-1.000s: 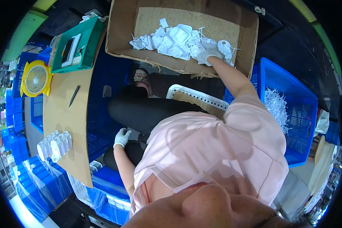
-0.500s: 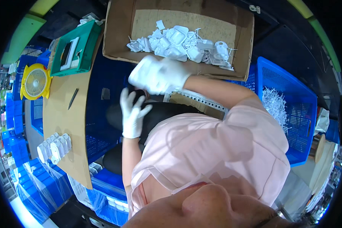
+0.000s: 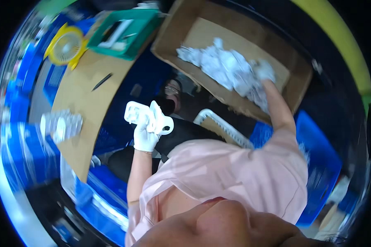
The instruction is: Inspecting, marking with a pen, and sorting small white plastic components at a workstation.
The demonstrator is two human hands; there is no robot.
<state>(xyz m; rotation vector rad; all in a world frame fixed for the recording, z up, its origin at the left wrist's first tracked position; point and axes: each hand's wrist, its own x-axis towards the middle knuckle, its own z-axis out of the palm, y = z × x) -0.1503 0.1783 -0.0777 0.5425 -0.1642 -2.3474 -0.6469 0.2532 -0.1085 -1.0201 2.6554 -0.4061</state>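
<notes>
While the left hand (image 3: 145,138), raised, grips a white plastic part (image 3: 149,117), the right hand (image 3: 264,72) reaches outstretched into the cardboard box (image 3: 294,88), fingers buried among white parts (image 3: 224,68), grip unclear.

A cardboard-covered worktop (image 3: 84,99) runs along the left, bearing a yellow round fan (image 3: 66,43), a green tray (image 3: 125,33), a dark pen (image 3: 102,81) and a cluster of clear white packets (image 3: 62,125). Blue crates (image 3: 317,164) stand at the right, blurred.
</notes>
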